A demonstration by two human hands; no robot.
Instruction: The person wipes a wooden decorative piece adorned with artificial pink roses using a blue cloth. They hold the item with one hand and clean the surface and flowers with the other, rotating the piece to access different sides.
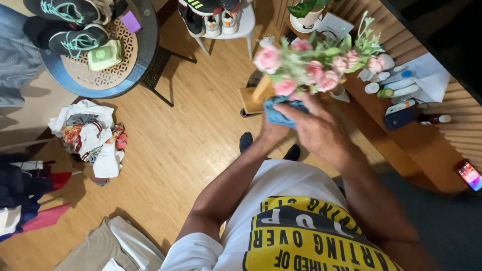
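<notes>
- Dark and teal sneakers (68, 30) rest on a round blue-rimmed table (145, 55) at far left, next to a small green packet (103, 56) and a purple square (131, 21); apparently parked off the floor.
- Heap of mixed clothes (90, 135) lies on the wooden floor (191, 140) below the table. More folded cloth, beige and white (108, 246), sits at the bottom edge.
- White chair (236, 27) at top centre carries more shoes.
- Left hand (273, 131) is mostly hidden behind the right one. It is closed around the lower end of the bouquet, seemingly to steady it; the exact wrap of the fingers cannot be told.
- Blue cloth (273, 111) sits bunched between the two hands, pressed to the base of the flowers as though for wiping.
- Right hand (321, 131) lies over the cloth, fingers curled down on it in a holding grip; motion blur softens the outline.
- Bouquet of pink roses with pale green leaves (314, 68) is held up at chest height, tilted to the right, over the floor and the near edge of the wooden counter (416, 145). A tan stem or handle (262, 89) juts left below the blooms.
- On the counter: white tubes and bottles (396, 83), a dark blue case (399, 119), a potted plant (307, 14), and a phone with a lit screen (470, 174) at far right.
</notes>
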